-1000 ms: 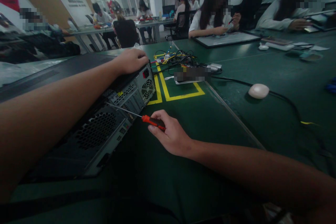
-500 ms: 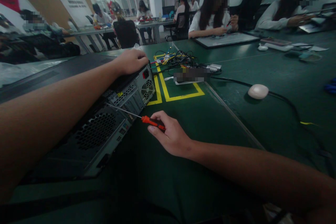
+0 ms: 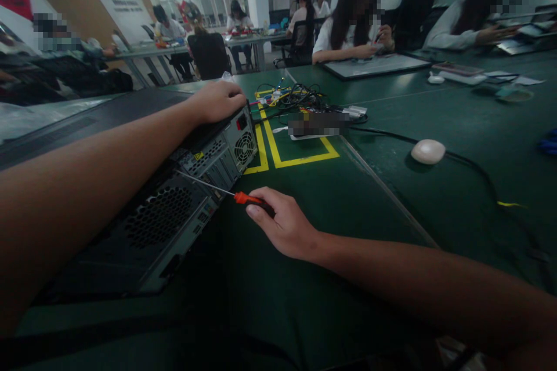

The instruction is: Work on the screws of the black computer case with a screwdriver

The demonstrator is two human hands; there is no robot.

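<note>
A desktop computer case [image 3: 174, 208] lies on its side on the green table [image 3: 331, 197], its metal rear panel with fan grille facing me. My left hand [image 3: 216, 99] rests palm down on the case's far top edge, fingers curled over it. My right hand [image 3: 282, 223] is closed round the red-and-black handle of a screwdriver [image 3: 243, 198]. The thin shaft reaches left, and its tip touches the rear panel near the expansion slots.
Yellow tape lines [image 3: 296, 156] mark a square on the table beyond the case. A tangle of cables [image 3: 300, 95] and a power strip lie behind it. A white mouse [image 3: 429, 151] with a black cord sits to the right. Several people sit working at tables further back.
My right fingers have shifted slightly along the screwdriver handle, covering more of the red grip. The left hand and the case have stayed put.
</note>
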